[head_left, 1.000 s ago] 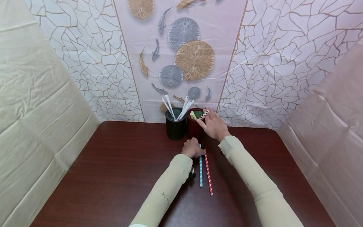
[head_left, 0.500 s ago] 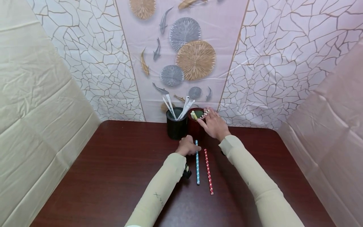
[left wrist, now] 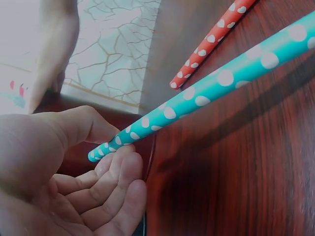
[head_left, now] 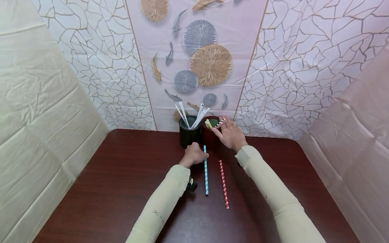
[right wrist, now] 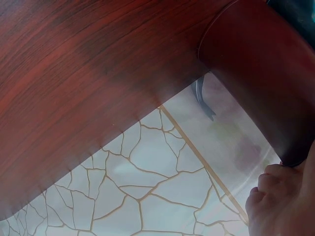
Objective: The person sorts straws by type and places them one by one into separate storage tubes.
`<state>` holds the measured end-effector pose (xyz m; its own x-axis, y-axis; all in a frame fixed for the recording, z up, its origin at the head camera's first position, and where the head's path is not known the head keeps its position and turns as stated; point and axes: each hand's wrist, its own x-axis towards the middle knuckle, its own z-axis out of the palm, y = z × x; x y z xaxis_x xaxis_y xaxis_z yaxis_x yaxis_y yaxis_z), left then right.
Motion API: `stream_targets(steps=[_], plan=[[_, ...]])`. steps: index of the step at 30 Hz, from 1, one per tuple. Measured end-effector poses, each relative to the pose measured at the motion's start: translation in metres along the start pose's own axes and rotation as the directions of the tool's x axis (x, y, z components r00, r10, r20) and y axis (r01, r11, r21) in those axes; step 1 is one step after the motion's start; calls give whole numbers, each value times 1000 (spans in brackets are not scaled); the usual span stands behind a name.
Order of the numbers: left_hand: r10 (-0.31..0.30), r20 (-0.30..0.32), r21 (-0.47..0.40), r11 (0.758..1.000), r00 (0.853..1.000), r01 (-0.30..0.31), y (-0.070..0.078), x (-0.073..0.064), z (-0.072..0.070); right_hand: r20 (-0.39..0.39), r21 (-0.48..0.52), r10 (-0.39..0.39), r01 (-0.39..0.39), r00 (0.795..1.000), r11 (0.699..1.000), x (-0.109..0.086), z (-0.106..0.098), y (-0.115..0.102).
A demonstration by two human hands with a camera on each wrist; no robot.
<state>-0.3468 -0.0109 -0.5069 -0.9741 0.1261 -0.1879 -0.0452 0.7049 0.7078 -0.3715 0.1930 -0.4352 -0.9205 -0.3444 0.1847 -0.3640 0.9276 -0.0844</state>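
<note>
My left hand (head_left: 193,154) pinches a blue paper straw (head_left: 206,177) with white dots near its far end. In the left wrist view, the thumb and index finger close on that straw (left wrist: 170,112), and the other fingers curl loosely below. A red paper straw (head_left: 224,185) with white hearts lies on the table to its right. At the back, my right hand (head_left: 231,135) holds the rim of a dark red cup (head_left: 209,137); its fingers bend at the mouth of the cup (right wrist: 261,64) in the right wrist view. Yellowish and dark-striped straws (head_left: 220,123) stick out of that cup.
A black cup (head_left: 189,135) with several white-wrapped straws (head_left: 199,116) stands left of the red cup. Both cups are on the dark wooden table (head_left: 136,168) near its back edge. Patterned cloth (head_left: 273,84) hangs behind.
My left hand has moved left and slightly away with the blue straw, widening the gap to the red straw. The right hand stays at the red cup.
</note>
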Motion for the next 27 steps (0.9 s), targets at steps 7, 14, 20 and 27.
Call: stream_targets(steps=[7, 14, 20, 27], plan=[[73, -69, -60, 995, 995, -77, 17, -47, -32, 5, 3, 5, -5, 1000, 1000, 0, -1, -1], [132, -138, -57, 988, 982, -140, 18, -54, -44, 6, 0, -1, 1, 1000, 1000, 0, 0, 0], [181, -185, -54, 979, 966, -194, 20, -58, -58, 12, 5, -4, 4, 1000, 1000, 0, 1, 0], [223, -227, -32, 971, 948, -236, 28, -61, -84, 8, 3, -6, 6, 1000, 1000, 0, 1, 1]])
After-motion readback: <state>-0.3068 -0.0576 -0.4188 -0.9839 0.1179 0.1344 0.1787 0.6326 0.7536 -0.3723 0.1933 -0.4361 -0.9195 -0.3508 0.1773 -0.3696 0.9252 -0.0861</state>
